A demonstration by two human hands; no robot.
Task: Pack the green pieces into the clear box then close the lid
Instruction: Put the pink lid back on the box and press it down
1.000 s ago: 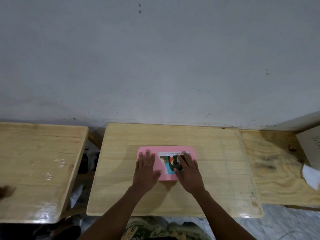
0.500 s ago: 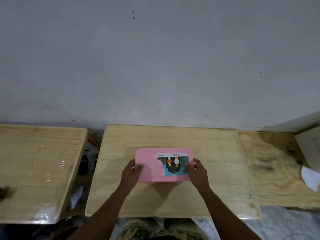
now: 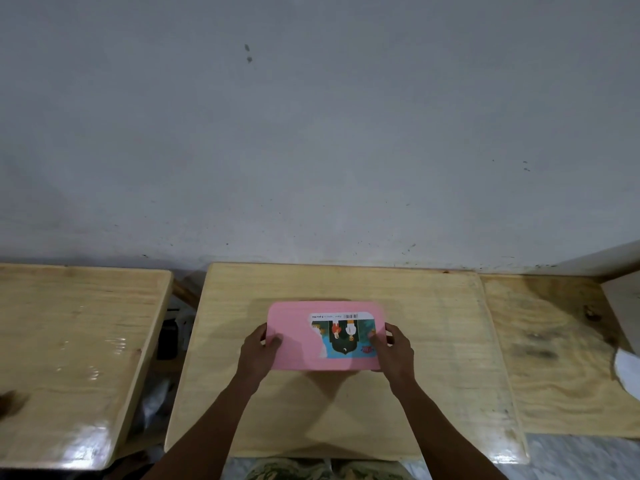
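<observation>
L hand (image 3: 258, 353), R hand (image 3: 394, 349) clamped on pink lid (image 3: 294, 336) short edges, mid table (image 3: 440, 344), wood margin all round

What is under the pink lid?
The pink lid covers everything beneath; no green pieces show. Only wooden table shows around it. The left hand and right hand grip its ends.
</observation>
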